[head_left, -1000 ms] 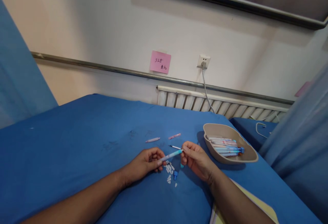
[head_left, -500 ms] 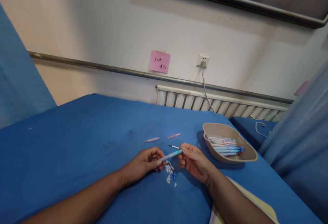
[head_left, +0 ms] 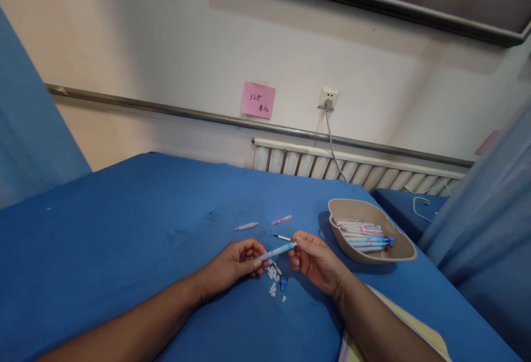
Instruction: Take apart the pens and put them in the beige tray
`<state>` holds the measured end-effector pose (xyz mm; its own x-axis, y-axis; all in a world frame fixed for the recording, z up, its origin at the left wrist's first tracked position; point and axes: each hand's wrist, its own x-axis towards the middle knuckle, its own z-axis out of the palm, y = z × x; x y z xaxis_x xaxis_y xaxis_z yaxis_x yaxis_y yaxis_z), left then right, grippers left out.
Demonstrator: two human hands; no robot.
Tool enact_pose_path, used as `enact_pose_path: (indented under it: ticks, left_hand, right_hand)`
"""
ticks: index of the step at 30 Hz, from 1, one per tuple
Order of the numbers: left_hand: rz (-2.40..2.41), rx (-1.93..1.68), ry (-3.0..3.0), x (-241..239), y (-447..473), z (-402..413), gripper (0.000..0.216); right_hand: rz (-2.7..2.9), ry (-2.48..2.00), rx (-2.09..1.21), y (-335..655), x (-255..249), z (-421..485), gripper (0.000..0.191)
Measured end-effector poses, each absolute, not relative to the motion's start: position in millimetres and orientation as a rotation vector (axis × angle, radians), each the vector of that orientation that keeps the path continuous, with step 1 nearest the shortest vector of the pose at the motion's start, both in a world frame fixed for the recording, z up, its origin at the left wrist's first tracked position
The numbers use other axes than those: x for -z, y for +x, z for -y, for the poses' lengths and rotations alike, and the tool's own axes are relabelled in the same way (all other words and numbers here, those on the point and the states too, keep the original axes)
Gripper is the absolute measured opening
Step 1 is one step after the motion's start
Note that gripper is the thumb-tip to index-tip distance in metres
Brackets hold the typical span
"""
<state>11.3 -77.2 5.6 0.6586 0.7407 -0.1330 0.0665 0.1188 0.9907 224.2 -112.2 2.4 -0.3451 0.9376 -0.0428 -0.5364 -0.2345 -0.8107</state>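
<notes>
My left hand [head_left: 240, 258] grips the lower end of a pale blue and lilac pen barrel [head_left: 277, 251] between thumb and fingers. At its turquoise upper end, the thumb and fingertips of my right hand [head_left: 313, 257] pinch a small white tip. A thin white pen refill [head_left: 282, 237] with a dark end shows just beyond my right fingers; whether they touch it I cannot tell. Beneath the pen, several small white pieces [head_left: 272, 273] are scattered on the blue cloth, beside a blue cap-like part [head_left: 283, 283]. My left hand partly hides the pile.
A beige tray [head_left: 404, 251] with several pens stands to the right. Farther back lie a lilac pen part [head_left: 246, 226] and a pink patterned piece [head_left: 282, 220]. A yellowish sheet or folder [head_left: 423, 326] lies under my right forearm. A radiator [head_left: 298, 160] runs along the wall.
My right fingertips have shifted very slightly off the pen's end, so a little more of the white tip shows. The left hand stays in place.
</notes>
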Motion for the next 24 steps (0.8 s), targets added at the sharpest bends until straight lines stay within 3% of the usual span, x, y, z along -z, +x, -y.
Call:
enact_pose_path:
  ticks: [5,11,16,24]
  left_hand:
    - [-0.754,-0.570,1.383,-3.3,12.1,76.0,0.033]
    - [-0.774,-0.599,1.383,-1.4,12.3,75.1,0.032]
    - [-0.790,-0.596,1.385,-1.9,12.2,75.6,0.033]
    - [-0.803,-0.639,1.339,1.7,13.2,74.2,0.034]
  right_hand:
    - [0.941,-0.723,-1.690,225.0,-3.3,111.2,0.031]
    - [1.155,-0.883,-1.233,225.3,0.0,107.7,0.025]
    - [1.200,-0.984,-1.065,224.1,-0.6,107.0,0.024]
    - [0.969,-0.888,-1.132,232.8,-7.9,103.2,0.029]
